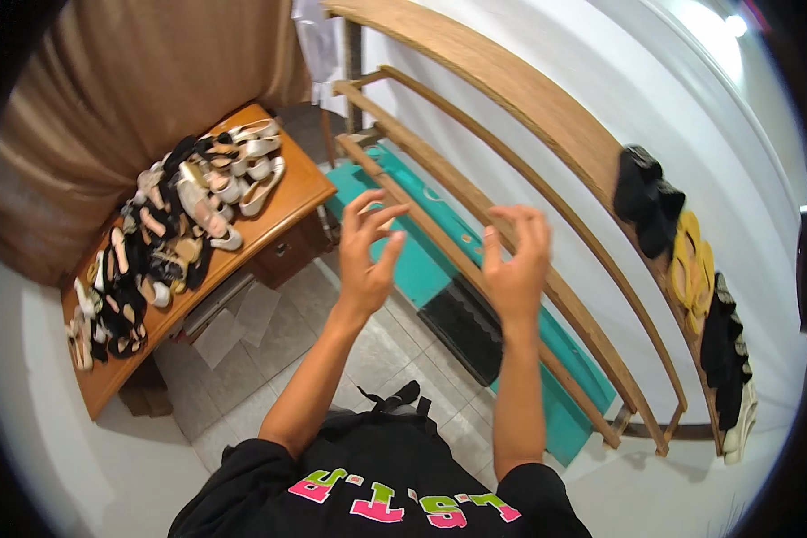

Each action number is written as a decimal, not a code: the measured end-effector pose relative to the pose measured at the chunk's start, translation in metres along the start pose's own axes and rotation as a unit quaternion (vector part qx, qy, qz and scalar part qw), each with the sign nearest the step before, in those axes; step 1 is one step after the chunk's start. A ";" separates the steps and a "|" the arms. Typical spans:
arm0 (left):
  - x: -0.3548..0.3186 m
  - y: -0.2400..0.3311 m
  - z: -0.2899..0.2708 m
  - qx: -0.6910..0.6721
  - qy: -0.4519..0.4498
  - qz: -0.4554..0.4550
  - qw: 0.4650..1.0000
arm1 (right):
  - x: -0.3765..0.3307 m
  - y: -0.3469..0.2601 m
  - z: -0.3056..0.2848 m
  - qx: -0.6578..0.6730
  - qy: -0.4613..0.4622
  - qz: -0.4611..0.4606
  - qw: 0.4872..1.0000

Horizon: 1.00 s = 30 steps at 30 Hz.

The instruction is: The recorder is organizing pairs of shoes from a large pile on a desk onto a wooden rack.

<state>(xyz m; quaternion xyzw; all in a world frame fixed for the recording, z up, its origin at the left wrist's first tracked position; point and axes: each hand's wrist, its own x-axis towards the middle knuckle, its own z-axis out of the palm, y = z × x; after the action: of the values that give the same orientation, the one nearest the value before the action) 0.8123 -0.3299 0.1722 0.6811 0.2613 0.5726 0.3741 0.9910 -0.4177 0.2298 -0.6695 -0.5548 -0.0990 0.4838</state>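
Note:
My left hand [364,260] is raised in mid-air with its fingers curled loosely and the thumb apart. It holds nothing. Level with it, my right hand [518,264] is likewise empty, fingers bent and spread from the thumb. Both hover in front of a wooden rack [547,99] with long rails; whether either touches a rail cannot be told, though they look apart from it. On the rack's top board, at the far right end, sit black shoes [646,202], yellow flip-flops [690,273], black strappy footwear [724,345] and a pale pair [741,430].
A wooden desk [309,184] at the left carries many jumbled sandals and shoes [175,220]. A brown curtain [143,81] hangs behind it. Under the rack lie a turquoise panel [412,269] and a black ridged item [462,327]. Papers [238,323] lie on the tiled floor [314,323].

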 end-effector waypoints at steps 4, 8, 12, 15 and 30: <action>-0.069 -0.037 -0.143 0.083 0.131 -0.111 0.982 | -0.061 -0.058 0.123 0.123 -0.105 0.036 0.986; -0.139 -0.035 -0.270 0.126 0.248 -0.169 0.946 | -0.128 -0.139 0.235 0.207 -0.216 0.028 0.954; -0.198 -0.030 -0.378 0.152 0.353 -0.214 0.898 | -0.185 -0.245 0.317 0.273 -0.358 -0.014 0.893; -0.226 -0.021 -0.440 0.195 0.372 -0.246 0.874 | -0.219 -0.306 0.366 0.301 -0.403 -0.037 0.863; -0.236 -0.094 -0.714 0.267 0.344 -0.305 0.847 | -0.280 -0.466 0.590 0.316 -0.518 -0.096 0.789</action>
<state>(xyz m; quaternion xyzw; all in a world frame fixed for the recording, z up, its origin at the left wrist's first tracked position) 0.0737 -0.3100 0.0045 0.4000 0.7110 0.5351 0.2194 0.2593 -0.1911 -0.0095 -0.3735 -0.7836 0.3978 0.2970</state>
